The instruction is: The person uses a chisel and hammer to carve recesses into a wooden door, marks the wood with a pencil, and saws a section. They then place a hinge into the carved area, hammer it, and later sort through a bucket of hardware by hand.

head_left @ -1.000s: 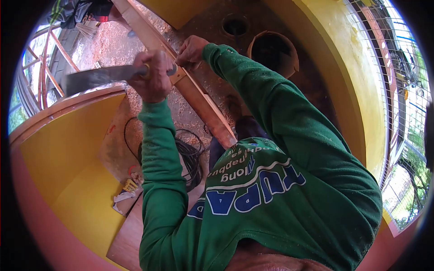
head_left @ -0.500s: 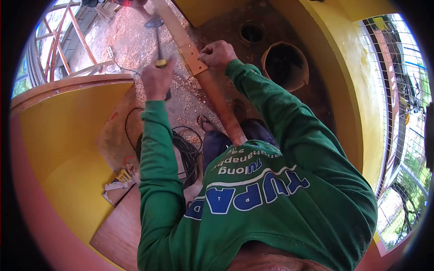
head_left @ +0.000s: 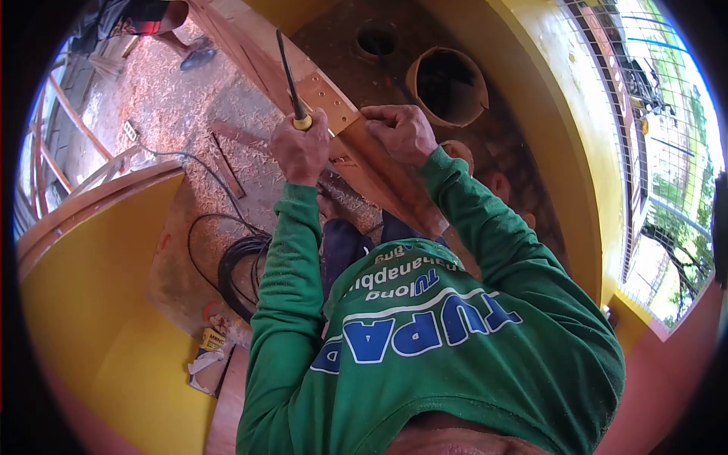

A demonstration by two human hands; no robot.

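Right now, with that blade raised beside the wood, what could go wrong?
The long, thin dark blade in the left hand might slip toward the right hand, whose fingertips are close to the pale wooden piece with small round marks.

The looped black cable on the floor could catch a foot.

Pale curled wood shavings around the other person's foot might be slippery.

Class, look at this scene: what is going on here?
The person's left hand grips a long, dark tool beside a wooden beam. The right hand is at the beam's other side, near some small round marks; whether its fingers hold anything is unclear. Shavings litter the floor.
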